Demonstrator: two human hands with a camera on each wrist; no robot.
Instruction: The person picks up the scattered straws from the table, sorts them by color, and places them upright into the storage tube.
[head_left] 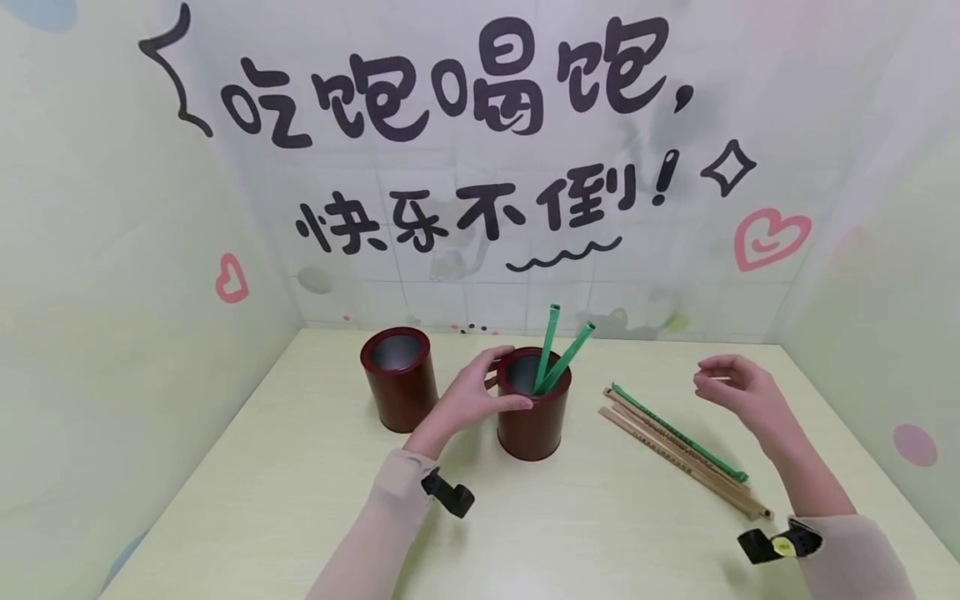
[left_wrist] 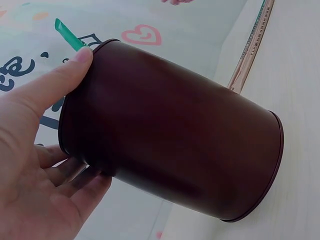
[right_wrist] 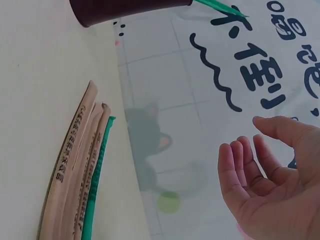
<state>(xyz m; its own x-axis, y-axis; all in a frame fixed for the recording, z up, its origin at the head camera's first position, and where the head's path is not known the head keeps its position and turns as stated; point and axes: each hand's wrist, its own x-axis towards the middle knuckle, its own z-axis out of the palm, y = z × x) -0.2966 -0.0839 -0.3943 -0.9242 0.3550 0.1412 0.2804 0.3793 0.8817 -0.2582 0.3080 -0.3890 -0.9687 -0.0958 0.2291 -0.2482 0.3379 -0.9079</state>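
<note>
Head view: I see the left hand [head_left: 472, 392] gripping the red cup [head_left: 531, 431] by its rim, likely steadying it while two green sticks [head_left: 567, 357] lean inside (straws, perhaps; hard to tell). The right hand [head_left: 744, 393], relaxed and empty, hangs near the pile [head_left: 678, 458] on the table [head_left: 592, 533].

A pale, smooth tabletop [head_left: 247, 508] runs back to an upright white backdrop [head_left: 360, 292] with faint grid lines. Across it go two rows of bold black Chinese characters [head_left: 487, 92], the lower one ending in an exclamation mark [head_left: 665, 177]. A wavy black line [head_left: 564, 255] runs beneath that row, and a four-pointed star outline [head_left: 729, 167] stands to its right, above a smiling pink heart [head_left: 771, 240]. A smaller heart [head_left: 232, 278] marks the left side; a yellow-green spot [head_left: 677, 322] sits low, near the table's back edge. The right-hand panel [head_left: 877, 333] bears a mauve spot [head_left: 915, 445].
</note>
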